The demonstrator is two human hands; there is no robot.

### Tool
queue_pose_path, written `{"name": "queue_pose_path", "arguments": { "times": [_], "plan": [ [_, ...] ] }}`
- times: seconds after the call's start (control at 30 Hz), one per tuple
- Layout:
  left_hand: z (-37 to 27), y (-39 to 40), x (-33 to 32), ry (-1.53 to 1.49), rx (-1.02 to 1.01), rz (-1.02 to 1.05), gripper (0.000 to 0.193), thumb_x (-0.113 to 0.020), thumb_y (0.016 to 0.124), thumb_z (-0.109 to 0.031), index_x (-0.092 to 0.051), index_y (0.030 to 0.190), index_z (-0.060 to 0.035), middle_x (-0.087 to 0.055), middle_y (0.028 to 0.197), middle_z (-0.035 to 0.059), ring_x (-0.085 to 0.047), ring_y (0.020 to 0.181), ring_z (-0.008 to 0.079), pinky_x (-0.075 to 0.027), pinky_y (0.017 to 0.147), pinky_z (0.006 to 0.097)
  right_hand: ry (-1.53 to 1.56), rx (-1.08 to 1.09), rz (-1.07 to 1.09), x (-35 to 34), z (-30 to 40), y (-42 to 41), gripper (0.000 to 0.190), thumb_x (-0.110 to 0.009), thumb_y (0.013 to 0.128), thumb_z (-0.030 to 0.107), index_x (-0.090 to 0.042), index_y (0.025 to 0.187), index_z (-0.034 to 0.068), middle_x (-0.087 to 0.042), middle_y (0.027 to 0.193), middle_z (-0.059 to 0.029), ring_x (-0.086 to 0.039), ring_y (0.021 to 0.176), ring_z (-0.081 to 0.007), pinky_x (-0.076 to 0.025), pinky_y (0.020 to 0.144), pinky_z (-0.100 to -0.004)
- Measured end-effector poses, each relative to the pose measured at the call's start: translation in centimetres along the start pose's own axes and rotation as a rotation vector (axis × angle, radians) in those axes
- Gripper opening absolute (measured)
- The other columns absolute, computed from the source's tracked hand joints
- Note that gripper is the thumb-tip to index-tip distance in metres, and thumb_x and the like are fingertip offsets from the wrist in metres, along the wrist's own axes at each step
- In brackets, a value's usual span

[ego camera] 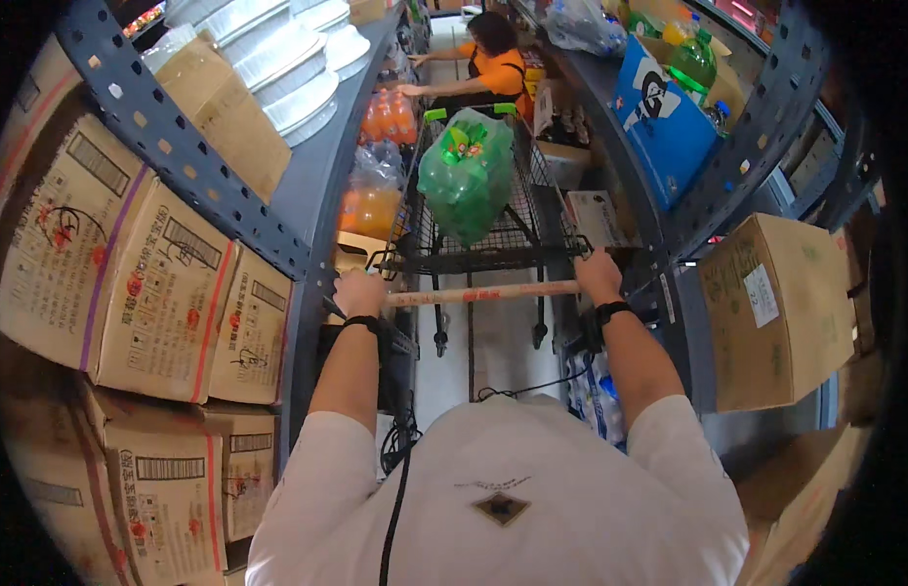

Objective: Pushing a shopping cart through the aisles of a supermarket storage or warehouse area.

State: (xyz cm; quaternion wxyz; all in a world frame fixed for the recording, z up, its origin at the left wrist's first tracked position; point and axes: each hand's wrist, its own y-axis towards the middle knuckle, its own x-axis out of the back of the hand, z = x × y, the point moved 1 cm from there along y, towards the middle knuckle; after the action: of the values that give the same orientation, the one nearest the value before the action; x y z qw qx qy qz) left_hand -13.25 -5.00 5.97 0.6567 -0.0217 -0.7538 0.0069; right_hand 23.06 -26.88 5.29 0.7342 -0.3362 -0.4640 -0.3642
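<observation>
Both hands grip the handlebar of a black wire shopping cart, which stands in a narrow aisle between shelves. My left hand is closed around the bar's left end, and my right hand around its right end. A dark band circles each wrist. In the cart's basket lies a bulging bundle of green bottles in clear plastic wrap, with bright green and red labels or caps showing on top. Green plastic pieces sit at the cart's far corners.
A person in an orange top reaches toward the left shelf beyond the cart. Orange drink packs stand low at left. Metal shelf posts and stacked cartons line the left; a blue box of bottles and a cardboard carton are at right.
</observation>
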Motion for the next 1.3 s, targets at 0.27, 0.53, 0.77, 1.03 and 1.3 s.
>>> {"name": "queue_pose_path", "arguments": {
  "times": [0.27,0.53,0.77,1.03,1.3],
  "plan": [
    [-0.4,-0.4,0.1,0.068,-0.035,-0.061,0.042,-0.052,0.089,-0.035,-0.061,0.114,-0.0016,-0.056,0.121,0.0142,-0.05,0.117,0.0315,-0.043,0.095,0.0473,0.035,0.074,0.096,0.0,-0.9,0.9,0.059,-0.06,0.085,0.034,-0.047,0.13,-0.001,-0.057,0.124,-0.0204,-0.058,0.11,-0.0377,-0.048,0.093,-0.0469],
    [0.0,-0.7,-0.6,0.088,-0.123,-0.209,0.034,-0.053,0.087,-0.031,-0.061,0.107,-0.0036,-0.057,0.112,0.0135,-0.05,0.112,0.0308,-0.04,0.093,0.048,0.015,0.097,0.175,0.4,-1.5,0.9,0.071,-0.059,0.085,0.041,-0.036,0.142,0.006,-0.051,0.133,-0.0195,-0.054,0.116,-0.0378,-0.047,0.094,-0.0504],
    [-0.7,-1.3,-1.0,0.267,-0.203,-0.446,0.033,-0.057,0.084,-0.029,-0.06,0.106,-0.0062,-0.058,0.116,0.0121,-0.049,0.113,0.0307,-0.031,0.099,0.0532,-0.02,0.251,0.075,-0.5,-2.4,1.1,0.068,-0.059,0.084,0.04,-0.041,0.14,0.007,-0.048,0.134,-0.0191,-0.052,0.119,-0.0368,-0.047,0.095,-0.0498],
    [-1.1,-1.2,-0.7,0.383,-0.103,-0.137,0.037,-0.046,0.091,-0.033,-0.069,0.103,-0.0065,-0.067,0.106,0.0112,-0.058,0.107,0.0334,-0.014,0.109,0.059,0.031,0.174,0.123,-0.5,-1.8,1.3,0.06,-0.059,0.085,0.037,-0.047,0.136,0.007,-0.047,0.137,-0.0195,-0.052,0.12,-0.0369,-0.046,0.096,-0.0481],
    [0.1,0.1,-3.0,0.267,-0.129,-0.103,0.028,-0.049,0.086,-0.021,-0.068,0.092,-0.0016,-0.07,0.086,0.0172,-0.067,0.084,0.0317,-0.014,0.11,0.0575,0.004,0.161,0.147,0.1,-1.2,0.6,0.059,-0.056,0.088,0.037,-0.044,0.139,0.009,-0.045,0.138,-0.0188,-0.051,0.119,-0.0374,-0.045,0.097,-0.0484]
  ]
}}
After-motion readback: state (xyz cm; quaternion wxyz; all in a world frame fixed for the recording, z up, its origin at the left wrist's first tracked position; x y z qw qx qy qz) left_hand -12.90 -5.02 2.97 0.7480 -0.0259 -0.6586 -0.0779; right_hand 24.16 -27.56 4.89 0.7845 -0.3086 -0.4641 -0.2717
